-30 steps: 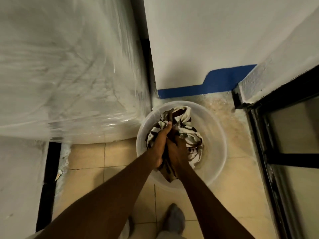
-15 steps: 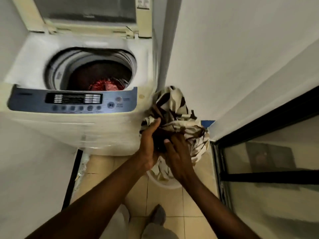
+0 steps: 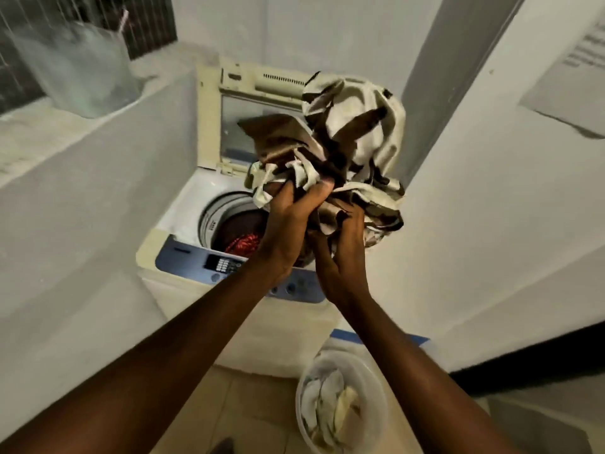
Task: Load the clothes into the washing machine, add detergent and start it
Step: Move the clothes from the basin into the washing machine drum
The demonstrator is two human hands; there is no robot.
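One bundle of brown-and-cream clothes point(image 3: 343, 152) is gripped tight by both hands, left hand point(image 3: 288, 231) and right hand point(image 3: 340, 257) side by side. One washing machine point(image 3: 209, 224) sits open right below them, red laundry point(image 3: 244, 244) already inside. One basin point(image 3: 304, 388) is seen under the right forearm.

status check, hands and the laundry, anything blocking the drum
Left hand and right hand both clamped on bundle of clothes, held above the washing machine. Lid up, drum open, red item inside. Nothing blocking.
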